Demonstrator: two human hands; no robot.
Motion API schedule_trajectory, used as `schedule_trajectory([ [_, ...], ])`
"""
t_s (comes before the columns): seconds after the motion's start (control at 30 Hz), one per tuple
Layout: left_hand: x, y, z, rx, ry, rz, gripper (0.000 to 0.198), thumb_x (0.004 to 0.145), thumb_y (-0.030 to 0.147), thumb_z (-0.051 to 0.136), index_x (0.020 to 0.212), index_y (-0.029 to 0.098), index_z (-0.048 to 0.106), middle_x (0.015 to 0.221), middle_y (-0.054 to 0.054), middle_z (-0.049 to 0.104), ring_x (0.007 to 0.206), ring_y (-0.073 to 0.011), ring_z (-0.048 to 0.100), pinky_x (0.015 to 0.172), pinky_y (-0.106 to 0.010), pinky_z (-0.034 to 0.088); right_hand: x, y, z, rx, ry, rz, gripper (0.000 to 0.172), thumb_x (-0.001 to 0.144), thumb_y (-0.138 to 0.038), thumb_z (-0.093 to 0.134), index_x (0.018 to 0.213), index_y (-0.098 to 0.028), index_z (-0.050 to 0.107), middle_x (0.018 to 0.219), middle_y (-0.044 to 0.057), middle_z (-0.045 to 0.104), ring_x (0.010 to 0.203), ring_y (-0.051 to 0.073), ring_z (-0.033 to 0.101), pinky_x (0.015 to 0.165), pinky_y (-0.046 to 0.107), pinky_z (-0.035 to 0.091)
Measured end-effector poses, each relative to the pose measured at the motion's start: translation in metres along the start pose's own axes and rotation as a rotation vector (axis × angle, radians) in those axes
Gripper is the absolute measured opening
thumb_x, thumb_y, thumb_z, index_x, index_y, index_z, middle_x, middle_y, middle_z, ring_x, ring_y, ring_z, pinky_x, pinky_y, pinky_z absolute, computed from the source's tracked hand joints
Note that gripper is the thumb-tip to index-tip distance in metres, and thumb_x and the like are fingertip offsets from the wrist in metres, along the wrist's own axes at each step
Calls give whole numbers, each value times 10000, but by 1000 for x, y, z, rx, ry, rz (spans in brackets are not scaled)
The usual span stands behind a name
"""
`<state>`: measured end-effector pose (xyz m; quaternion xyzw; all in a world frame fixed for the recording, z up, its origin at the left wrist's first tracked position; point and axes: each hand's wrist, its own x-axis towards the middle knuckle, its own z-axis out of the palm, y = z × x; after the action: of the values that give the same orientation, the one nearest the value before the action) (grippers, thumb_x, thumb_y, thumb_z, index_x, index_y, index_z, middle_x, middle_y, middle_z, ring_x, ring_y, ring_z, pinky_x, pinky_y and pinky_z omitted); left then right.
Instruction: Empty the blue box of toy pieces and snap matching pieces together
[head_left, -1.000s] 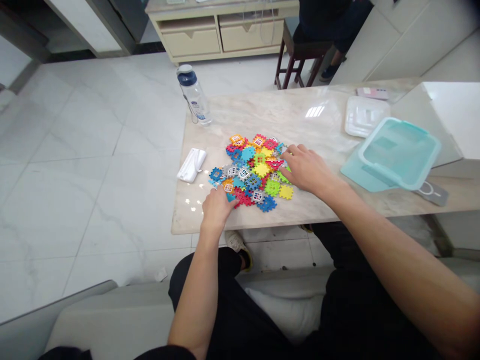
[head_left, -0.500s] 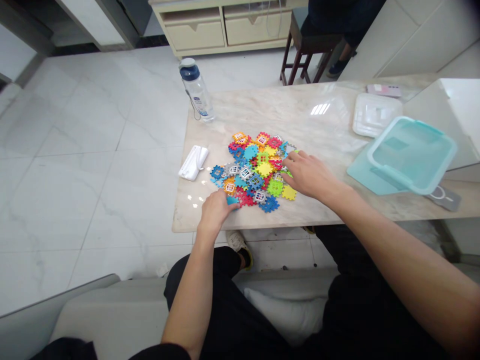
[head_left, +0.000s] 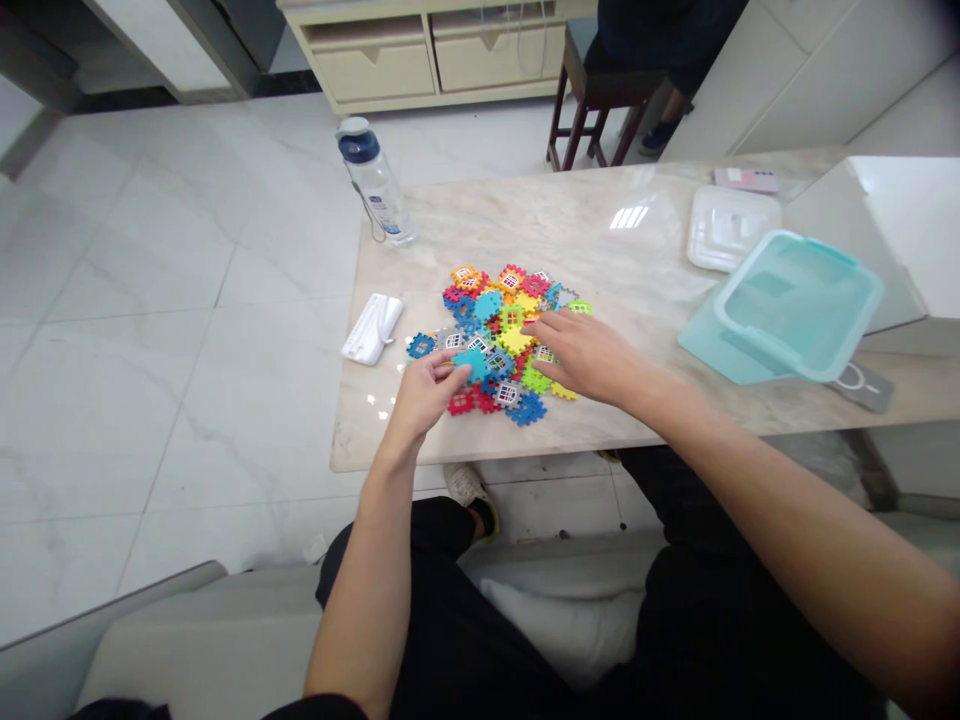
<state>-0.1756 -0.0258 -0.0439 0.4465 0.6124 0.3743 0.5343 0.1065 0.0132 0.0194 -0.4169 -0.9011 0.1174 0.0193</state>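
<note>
Pinching a teal piece (head_left: 472, 360) at the pile's (head_left: 504, 300) near-left edge, left hand (head_left: 424, 395) closed on it; right hand (head_left: 592, 355) rests flat, open, on the pile's right side. Pulling it free needs care, I reckon.

The right hand (head_left: 592, 355) lies flat over the near-right part of the tile pile (head_left: 499, 300), so whatever pieces sit under it don't show. The left hand (head_left: 424, 393) pinches a teal tile (head_left: 472, 360), and its fingertips cover that tile's near edge. The water bottle (head_left: 373, 180) label is way too small to read. The person (head_left: 660, 40) on the stool (head_left: 592, 100) is cut off by the top edge. The grey pad (head_left: 862, 385) is half tucked under the teal container (head_left: 799, 305).
</note>
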Motion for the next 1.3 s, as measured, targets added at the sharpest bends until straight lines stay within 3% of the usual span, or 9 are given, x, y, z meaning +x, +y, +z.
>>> schedule_trajectory([
  [0.1, -2, 16, 24, -114, -123, -22, 614, 739, 523, 970, 1187, 137, 804, 803, -46, 793, 691, -202, 710, 679, -310, 558, 0, -8, -1, 102, 59, -129, 500, 1053, -325, 718, 1535, -234, 619, 1458, 157, 695, 1382, 367, 617, 1184, 518, 489],
  [0.2, -5, 29, 39, -142, -208, 5, 542, 756, 495, 972, 1160, 159, 838, 780, -31, 783, 681, -196, 690, 634, -288, 521, -1, -13, 0, 123, 83, -161, 496, 1084, -342, 688, 1566, -263, 607, 1410, 142, 718, 1342, 351, 631, 1155, 516, 503],
  [0.4, -5, 38, 60, -118, -223, 43, 539, 802, 478, 950, 1212, 154, 819, 691, 8, 713, 612, -161, 644, 576, -251, 464, -9, -4, 1, 69, 84, -169, 486, 1078, -366, 704, 1555, -320, 623, 1373, 121, 705, 1287, 337, 625, 1116, 500, 501],
  [0.53, -6, 40, 73, -193, -209, 9, 665, 878, 491, 893, 1431, 199, 665, 792, -10, 773, 701, -206, 753, 682, -301, 589, -17, 20, -5, 65, 63, -87, 458, 1036, -389, 753, 1471, -262, 687, 1406, 136, 692, 1317, 350, 609, 1131, 499, 494],
  [0.7, -5, 36, 69, -189, -273, -84, 611, 993, 511, 781, 1457, 185, 553, 980, -114, 852, 879, -250, 835, 844, -376, 649, -38, 79, -6, 63, 89, 163, 478, 964, -424, 824, 1391, -227, 740, 1415, 140, 691, 1313, 352, 625, 1146, 485, 512],
  [0.87, 0, 32, 66, -165, -283, -80, 546, 983, 487, 792, 1397, 184, 605, 1046, -131, 861, 929, -252, 841, 848, -368, 642, -60, 124, 20, 28, -74, 290, 505, 919, -409, 856, 1371, -209, 751, 1354, 143, 733, 1299, 341, 658, 1132, 455, 531],
  [1.03, 6, 29, 72, -138, -316, -12, 503, 941, 540, 807, 1272, 180, 690, 1027, -122, 856, 943, -258, 831, 869, -379, 629, -67, 131, 39, -26, -205, 399, 500, 913, -510, 866, 1300, -209, 769, 1330, 153, 770, 1253, 340, 713, 1034, 417, 565],
  [1.3, 3, 30, 77, -102, -350, -5, 558, 927, 574, 796, 1322, 196, 686, 1008, -106, 854, 917, -250, 816, 807, -344, 599, -63, 119, 43, -28, -216, 396, 531, 909, -481, 869, 1349, -226, 718, 1348, 139, 772, 1281, 333, 705, 1019, 412, 559],
])
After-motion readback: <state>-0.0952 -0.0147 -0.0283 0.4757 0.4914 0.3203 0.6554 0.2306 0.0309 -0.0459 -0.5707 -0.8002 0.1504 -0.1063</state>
